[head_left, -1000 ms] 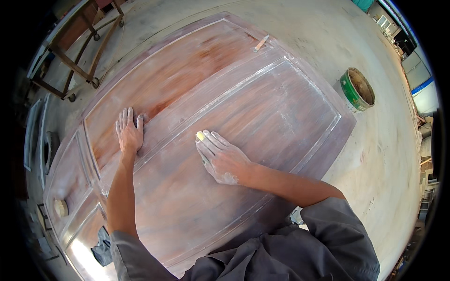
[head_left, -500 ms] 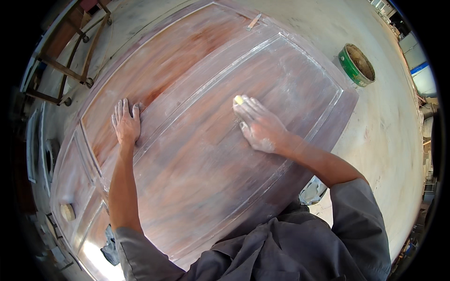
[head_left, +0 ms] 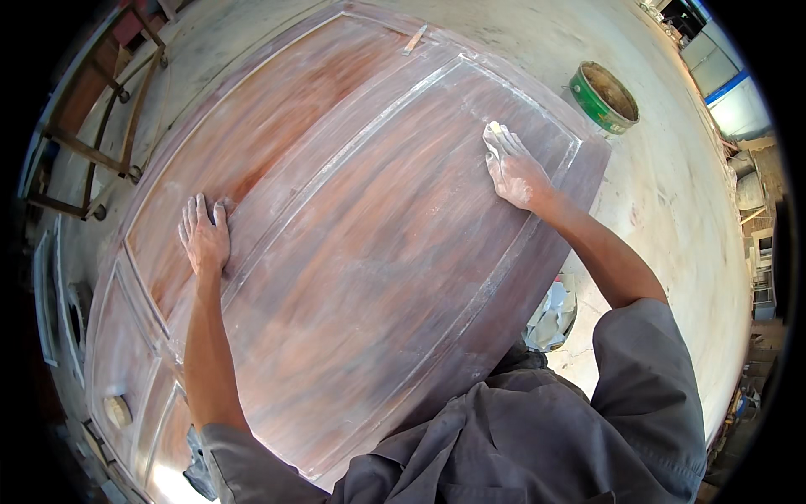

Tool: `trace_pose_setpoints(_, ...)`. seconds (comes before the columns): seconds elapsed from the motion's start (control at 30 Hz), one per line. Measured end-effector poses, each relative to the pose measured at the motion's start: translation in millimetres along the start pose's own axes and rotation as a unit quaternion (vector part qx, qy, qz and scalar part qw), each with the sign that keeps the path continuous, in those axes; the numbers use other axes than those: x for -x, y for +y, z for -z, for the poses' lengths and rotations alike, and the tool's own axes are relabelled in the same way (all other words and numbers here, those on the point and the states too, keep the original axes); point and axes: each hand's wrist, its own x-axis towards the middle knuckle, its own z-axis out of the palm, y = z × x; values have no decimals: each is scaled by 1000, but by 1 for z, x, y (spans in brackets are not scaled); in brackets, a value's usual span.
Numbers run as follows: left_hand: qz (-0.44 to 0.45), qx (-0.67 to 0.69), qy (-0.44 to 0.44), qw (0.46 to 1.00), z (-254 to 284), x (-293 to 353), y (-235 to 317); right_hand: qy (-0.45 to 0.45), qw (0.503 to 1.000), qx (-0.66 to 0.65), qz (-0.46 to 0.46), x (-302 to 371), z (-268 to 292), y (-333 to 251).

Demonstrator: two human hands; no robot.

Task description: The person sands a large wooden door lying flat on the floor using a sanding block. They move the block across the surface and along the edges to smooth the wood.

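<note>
Plainly, the wooden panel [head_left: 361,277] fills the middle, a pale border line [head_left: 573,154] along its far right; beyond stands a green bucket [head_left: 594,107]. Your left hand [head_left: 204,239] lies flat, grasping nothing; whether your right hand [head_left: 514,172] has anything in its grip, I cannot tell. Uneven finger pressure could scuff that border; overreaching could knock the far scraper [head_left: 414,40]. No lettering is readable.

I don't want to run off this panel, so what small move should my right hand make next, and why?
Probably slide your dusty right hand leftward and toward you: it lies close to the whitish border strip at the right end of the large, reddish-brown panel, whose broad face leaves more room there.
</note>
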Motion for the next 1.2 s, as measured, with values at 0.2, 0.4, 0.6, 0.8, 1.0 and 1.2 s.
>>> trace_pose_setpoints(0.2,-5,-8,5,1000,-5,2,-13,-68,970,-189,139,49,34,-189)
trace_pose_setpoints(0.4,-15,-17,7,1000,-5,-1,-14,-4,1000,-17,15,32,23,-31)
trace_pose_setpoints(0.6,-4,-21,-4,1000,-6,-1,-13,-94,977,-176,82,81,57,-160)
trace_pose_setpoints(0.8,-25,-30,-1,999,-13,-5,-17,-42,998,-51,-23,75,57,-54)
trace_pose_setpoints(1.0,-38,-29,23,999,-18,-7,-26,-104,967,-211,98,109,70,-153)
trace_pose_setpoints(1.2,-41,-21,46,998,-15,-6,-24,-94,993,-52,52,94,68,-24)
